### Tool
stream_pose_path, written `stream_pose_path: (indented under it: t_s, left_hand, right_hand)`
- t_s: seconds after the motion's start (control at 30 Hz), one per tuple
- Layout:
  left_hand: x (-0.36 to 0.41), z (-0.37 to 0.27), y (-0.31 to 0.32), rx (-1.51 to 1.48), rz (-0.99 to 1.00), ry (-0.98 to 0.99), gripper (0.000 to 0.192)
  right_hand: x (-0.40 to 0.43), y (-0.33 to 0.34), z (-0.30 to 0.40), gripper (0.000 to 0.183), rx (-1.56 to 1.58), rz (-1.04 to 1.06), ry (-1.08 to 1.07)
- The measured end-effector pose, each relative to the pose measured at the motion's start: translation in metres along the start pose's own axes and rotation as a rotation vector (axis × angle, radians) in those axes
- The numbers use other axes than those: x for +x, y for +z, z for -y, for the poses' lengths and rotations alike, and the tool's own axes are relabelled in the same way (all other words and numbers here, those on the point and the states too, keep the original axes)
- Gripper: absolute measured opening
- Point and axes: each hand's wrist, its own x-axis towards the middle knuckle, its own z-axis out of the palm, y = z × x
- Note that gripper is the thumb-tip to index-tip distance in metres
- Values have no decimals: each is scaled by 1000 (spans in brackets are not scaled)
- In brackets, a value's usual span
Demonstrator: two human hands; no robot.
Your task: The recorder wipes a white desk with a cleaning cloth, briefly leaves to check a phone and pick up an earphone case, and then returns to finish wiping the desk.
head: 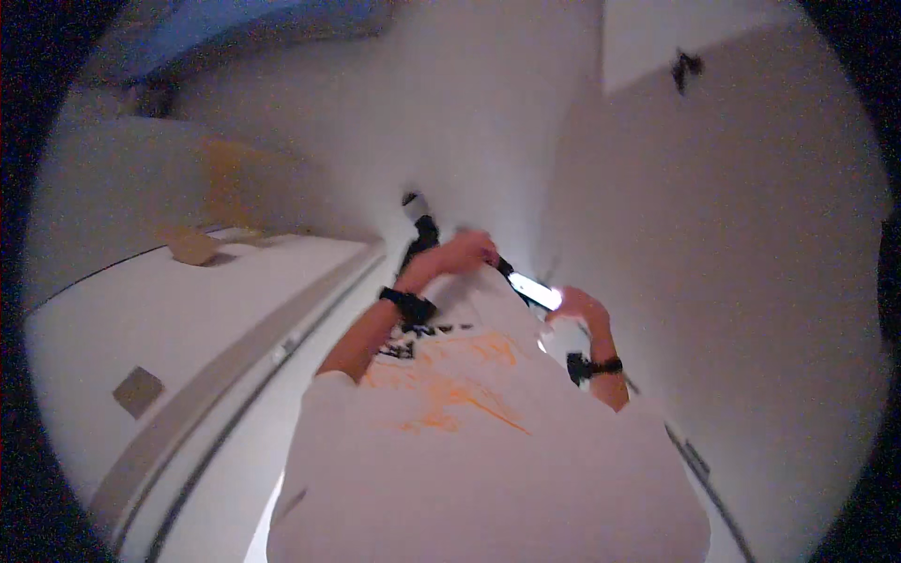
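Observation:
Between my two hands, in front of my printed light T-shirt [486, 478], is a lit phone-like device [535, 291] with a bright white face. My right hand [581, 308] has its fingers closed on the device's right end. At the other end, a short dark piece [502, 266] lies between the device and my left hand [468, 252], whose fingers are bent; blur hides whether they grip it. Dark bands are on both wrists, the left one [410, 305] and the right one [595, 366]. One of my feet [415, 204] shows beyond the left hand.
On the left stands a white surface [281, 281] with a rounded brown item [191, 248] and a small brown square [139, 393] on it. Blue fabric [267, 21] shows at the upper left. A plain wall-like surface [718, 246] rises at right, with a small dark object [684, 69] near its top.

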Motion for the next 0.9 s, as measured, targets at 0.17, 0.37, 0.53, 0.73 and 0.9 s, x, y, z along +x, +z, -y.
stream_pose_path:
  t_s: [0.17,0.37,0.53,0.73,0.9]
  left_hand:
    - [33,-12,34,-86,-136,121,12]
    - [23,-64,48,-230,-274,192,12]
    - [6,-120,19,-366,-362,60,14]
    - [3,-117,35,46,-147,-409,27]
    - [-2,-109,55,119,-179,-453,31]
  right_hand:
    - [71,44,-97,55,5,230,-349]
    - [29,36,-45,62,-130,78,20]
    - [20,16,-33,50,104,205,157]
    - [-6,-42,16,46,-17,421,-124]
    - [18,-33,-3,39,-104,463,-234]
